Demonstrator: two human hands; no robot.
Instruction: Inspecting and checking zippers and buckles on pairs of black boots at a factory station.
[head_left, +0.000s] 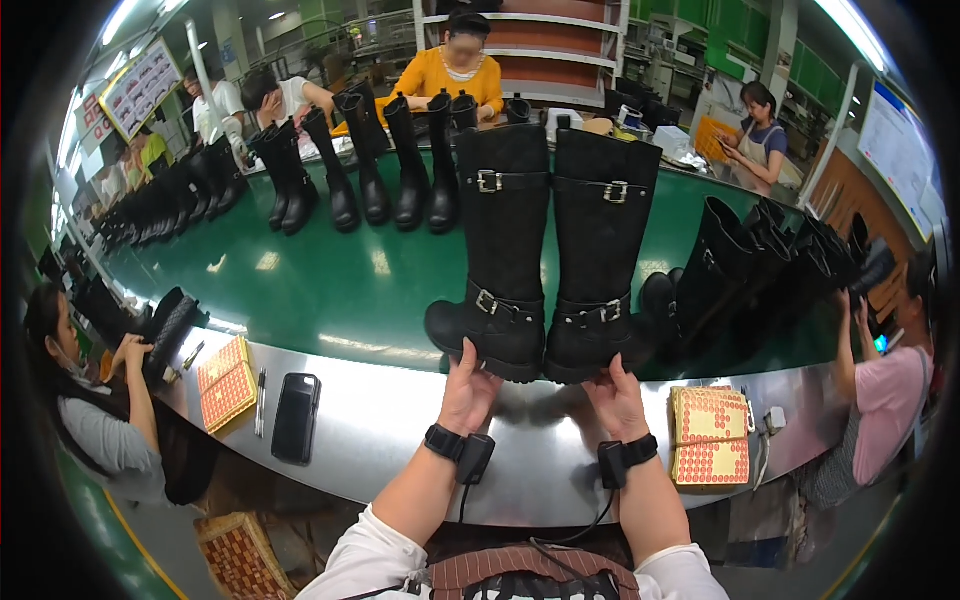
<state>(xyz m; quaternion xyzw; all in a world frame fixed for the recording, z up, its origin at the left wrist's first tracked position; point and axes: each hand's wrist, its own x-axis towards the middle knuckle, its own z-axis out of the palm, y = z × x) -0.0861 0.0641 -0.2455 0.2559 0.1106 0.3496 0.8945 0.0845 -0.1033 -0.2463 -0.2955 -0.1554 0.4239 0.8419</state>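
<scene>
Two tall black boots stand upright side by side in front of me, toes turned outward, each with a buckled strap near the top and another at the ankle. My left hand (468, 392) is closed on the bottom of the left boot (505, 235), its thumb up against the lower side. At the base of the right boot (598, 240), my right hand (614, 402) grips in the same way. The fingers of both hands are partly hidden by the soles. Both wrists wear black straps with small boxes and a cable.
A green conveyor belt (300, 270) carries several black boots (405, 170) on the far side and a cluster (735, 270) at right. On the metal ledge (370, 420) lie a black phone (296, 418), pens (261, 402) and card stacks (228, 385), (710, 435). Co-workers sit around.
</scene>
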